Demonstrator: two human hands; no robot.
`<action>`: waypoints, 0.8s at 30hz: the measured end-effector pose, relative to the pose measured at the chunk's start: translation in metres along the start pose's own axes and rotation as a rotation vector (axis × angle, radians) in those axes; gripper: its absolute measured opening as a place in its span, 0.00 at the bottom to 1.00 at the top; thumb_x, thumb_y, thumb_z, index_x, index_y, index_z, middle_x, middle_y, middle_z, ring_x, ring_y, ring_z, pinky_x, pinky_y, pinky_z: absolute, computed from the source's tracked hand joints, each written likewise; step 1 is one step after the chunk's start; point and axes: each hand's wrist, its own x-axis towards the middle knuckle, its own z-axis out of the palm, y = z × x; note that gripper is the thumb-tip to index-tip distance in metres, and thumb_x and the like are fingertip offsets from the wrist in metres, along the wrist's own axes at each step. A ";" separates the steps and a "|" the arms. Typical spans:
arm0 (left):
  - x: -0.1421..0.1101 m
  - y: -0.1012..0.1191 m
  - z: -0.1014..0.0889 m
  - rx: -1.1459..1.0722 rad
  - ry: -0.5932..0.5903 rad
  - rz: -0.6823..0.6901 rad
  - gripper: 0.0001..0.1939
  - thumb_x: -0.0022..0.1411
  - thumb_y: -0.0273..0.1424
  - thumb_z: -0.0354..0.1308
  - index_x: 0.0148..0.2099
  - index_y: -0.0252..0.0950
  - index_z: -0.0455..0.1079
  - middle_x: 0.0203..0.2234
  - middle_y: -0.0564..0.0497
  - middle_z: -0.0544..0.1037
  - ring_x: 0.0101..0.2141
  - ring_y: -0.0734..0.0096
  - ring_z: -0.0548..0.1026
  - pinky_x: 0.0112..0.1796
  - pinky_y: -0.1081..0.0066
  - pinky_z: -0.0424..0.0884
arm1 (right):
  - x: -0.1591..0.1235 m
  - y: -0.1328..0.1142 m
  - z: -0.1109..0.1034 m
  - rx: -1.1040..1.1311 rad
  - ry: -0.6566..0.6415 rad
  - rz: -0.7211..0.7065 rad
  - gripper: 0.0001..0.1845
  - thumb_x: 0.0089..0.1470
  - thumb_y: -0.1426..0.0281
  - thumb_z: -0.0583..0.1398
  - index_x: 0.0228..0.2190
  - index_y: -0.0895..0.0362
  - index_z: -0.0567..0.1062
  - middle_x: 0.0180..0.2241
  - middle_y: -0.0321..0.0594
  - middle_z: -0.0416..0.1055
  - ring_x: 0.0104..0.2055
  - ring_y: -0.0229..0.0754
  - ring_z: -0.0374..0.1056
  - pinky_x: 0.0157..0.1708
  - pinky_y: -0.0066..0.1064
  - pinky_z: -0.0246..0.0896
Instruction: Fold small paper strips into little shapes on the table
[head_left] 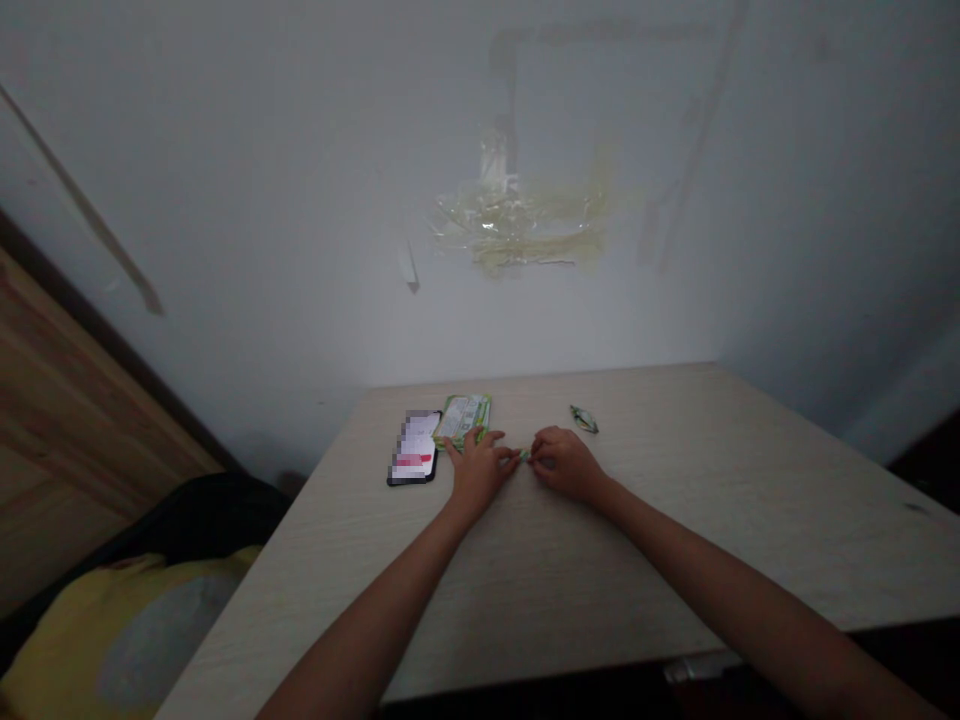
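Note:
Both my hands rest on a pale wooden table (675,540), fingertips meeting in the middle. My left hand (478,468) and my right hand (564,462) pinch a small green wrapped piece (524,455) between them, fingers closed on its two ends. Just behind my left hand lies a green packet (463,418), flat on the table. A second small green wrapper (584,419) lies apart, a little beyond my right hand.
A black phone (415,447) with a lit screen lies left of the green packet. The table stands against a white wall with tape residue (517,225). A yellow and black cushion or bag (127,620) sits lower left beside a wooden panel (60,420).

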 end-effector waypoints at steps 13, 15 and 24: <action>-0.001 0.001 0.001 -0.035 0.013 -0.005 0.10 0.62 0.43 0.57 0.41 0.53 0.78 0.51 0.54 0.75 0.59 0.47 0.61 0.56 0.26 0.34 | -0.002 0.009 -0.005 -0.007 -0.002 0.094 0.03 0.49 0.72 0.65 0.26 0.55 0.82 0.33 0.42 0.72 0.36 0.42 0.67 0.38 0.33 0.62; -0.002 0.000 0.002 -0.041 0.015 0.004 0.09 0.62 0.43 0.57 0.41 0.52 0.78 0.51 0.53 0.76 0.59 0.49 0.61 0.56 0.26 0.34 | -0.003 0.013 -0.003 0.026 0.005 0.073 0.04 0.50 0.72 0.65 0.27 0.55 0.82 0.33 0.42 0.72 0.37 0.41 0.67 0.39 0.32 0.62; 0.000 -0.005 -0.004 -0.147 -0.097 0.086 0.11 0.64 0.42 0.55 0.36 0.46 0.77 0.51 0.54 0.76 0.60 0.53 0.60 0.57 0.29 0.39 | -0.004 0.023 0.003 -0.015 0.015 0.042 0.09 0.54 0.72 0.62 0.35 0.52 0.82 0.38 0.43 0.74 0.42 0.43 0.68 0.46 0.36 0.62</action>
